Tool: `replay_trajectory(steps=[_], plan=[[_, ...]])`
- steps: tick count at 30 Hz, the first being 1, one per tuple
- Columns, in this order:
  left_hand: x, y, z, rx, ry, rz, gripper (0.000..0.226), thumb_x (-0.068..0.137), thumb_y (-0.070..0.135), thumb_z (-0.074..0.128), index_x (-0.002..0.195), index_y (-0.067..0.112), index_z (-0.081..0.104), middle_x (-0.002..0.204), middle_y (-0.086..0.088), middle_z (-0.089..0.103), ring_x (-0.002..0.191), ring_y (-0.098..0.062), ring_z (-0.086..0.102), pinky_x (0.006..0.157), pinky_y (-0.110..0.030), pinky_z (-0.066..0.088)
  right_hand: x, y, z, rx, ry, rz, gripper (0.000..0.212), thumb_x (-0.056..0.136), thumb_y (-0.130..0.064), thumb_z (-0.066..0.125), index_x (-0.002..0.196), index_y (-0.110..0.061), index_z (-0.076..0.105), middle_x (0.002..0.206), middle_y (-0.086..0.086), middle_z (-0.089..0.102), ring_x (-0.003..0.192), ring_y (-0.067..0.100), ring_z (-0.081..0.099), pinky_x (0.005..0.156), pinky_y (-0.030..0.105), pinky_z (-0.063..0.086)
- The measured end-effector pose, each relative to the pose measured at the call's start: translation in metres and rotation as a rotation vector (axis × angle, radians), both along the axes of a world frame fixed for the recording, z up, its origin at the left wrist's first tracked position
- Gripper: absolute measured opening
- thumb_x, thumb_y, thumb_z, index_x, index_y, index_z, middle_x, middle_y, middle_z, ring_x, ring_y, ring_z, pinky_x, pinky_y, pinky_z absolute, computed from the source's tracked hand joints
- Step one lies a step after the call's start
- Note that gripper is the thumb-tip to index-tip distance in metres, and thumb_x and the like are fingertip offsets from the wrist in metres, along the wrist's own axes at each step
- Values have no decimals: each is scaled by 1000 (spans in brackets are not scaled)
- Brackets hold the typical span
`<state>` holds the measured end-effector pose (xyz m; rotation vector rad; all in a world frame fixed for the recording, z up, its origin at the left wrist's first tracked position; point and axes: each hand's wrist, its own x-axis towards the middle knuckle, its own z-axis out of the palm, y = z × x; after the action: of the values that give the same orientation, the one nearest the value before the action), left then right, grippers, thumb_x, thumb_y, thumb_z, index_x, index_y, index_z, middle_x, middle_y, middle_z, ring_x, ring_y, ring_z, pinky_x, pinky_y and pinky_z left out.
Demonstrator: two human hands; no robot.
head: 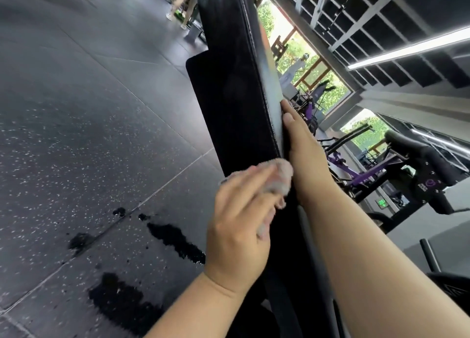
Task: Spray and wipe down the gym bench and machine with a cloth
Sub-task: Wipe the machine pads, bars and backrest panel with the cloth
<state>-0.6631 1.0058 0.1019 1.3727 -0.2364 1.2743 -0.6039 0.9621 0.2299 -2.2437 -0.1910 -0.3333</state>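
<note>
A long black padded bench (pixel 236 78) runs up the middle of the tilted view, its stitched edge facing me. My left hand (pixel 241 218) grips a light, blurred cloth (pixel 282 177) and presses it against the pad's lower side. On the far edge of the pad lies my right hand (pixel 302 144), thumb on the rim and fingers wrapped behind, mostly hidden. No spray bottle shows.
Speckled dark rubber floor (pixel 89 124) fills the left, with wet dark patches (pixel 175 241) near the bench base. Purple and black gym machines (pixel 417 175) stand at right. A person's legs (pixel 178 4) are far off at the top.
</note>
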Motion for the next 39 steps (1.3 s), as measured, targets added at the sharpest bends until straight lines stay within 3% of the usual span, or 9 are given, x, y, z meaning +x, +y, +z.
replay_trajectory(steps=[5,7,14,17,19,21,29,33,39], plan=[[35,53,55,-203,55,105,40,94,7,44,128,15,62,137,-9,53,124,-29,52,109,-25,39,2,0,-5,27,-1,-7,36,95,-46,47,131,-47,56,133,-25,57,123,-4,51,113,31,35],[36,36,45,-151,55,148,38,95,5,46,131,11,57,134,-18,56,121,-34,55,108,-33,40,3,1,-5,32,-8,-13,37,95,-45,48,131,-45,57,133,-23,58,123,-3,52,113,32,35],[2,-21,-13,-140,170,69,34,96,7,50,126,16,60,130,-8,60,109,-23,57,103,-25,45,-5,5,0,-45,9,-29,36,102,-43,40,136,-48,52,131,-26,55,119,-7,48,84,-3,30],[12,24,16,-195,109,87,32,102,13,43,124,12,65,126,-8,62,104,-31,61,95,-34,52,-6,8,-1,-30,-7,-48,35,101,-43,42,134,-50,53,129,-25,56,119,-4,50,100,10,36],[34,64,46,-277,185,101,39,94,12,47,130,15,62,136,-2,54,117,-30,57,99,-18,46,-5,7,-2,-28,-3,-43,36,101,-44,41,134,-51,52,132,-25,54,122,-2,49,104,16,35],[46,82,66,-297,228,51,48,86,14,50,133,19,61,143,-2,49,127,-23,51,100,-5,36,-3,6,-3,-24,1,-34,36,102,-42,40,136,-49,51,131,-28,51,120,-6,46,92,0,31],[25,22,24,-268,88,61,34,87,10,57,118,23,63,127,2,59,111,-24,64,97,-32,51,2,5,-3,-42,-51,-44,35,102,-33,42,132,-40,57,122,-26,54,111,-9,46,85,3,31],[18,54,38,-280,124,-84,40,90,6,61,119,34,66,126,15,61,103,-25,68,71,-48,59,13,21,22,-189,-170,-129,23,98,-28,46,110,-27,66,99,-13,64,91,5,55,78,22,40],[58,94,85,-425,173,10,41,86,11,57,123,25,67,124,6,58,114,-9,60,98,-25,50,38,71,47,-140,-100,20,34,101,-32,40,129,-38,57,125,-17,55,117,4,48,102,26,34]])
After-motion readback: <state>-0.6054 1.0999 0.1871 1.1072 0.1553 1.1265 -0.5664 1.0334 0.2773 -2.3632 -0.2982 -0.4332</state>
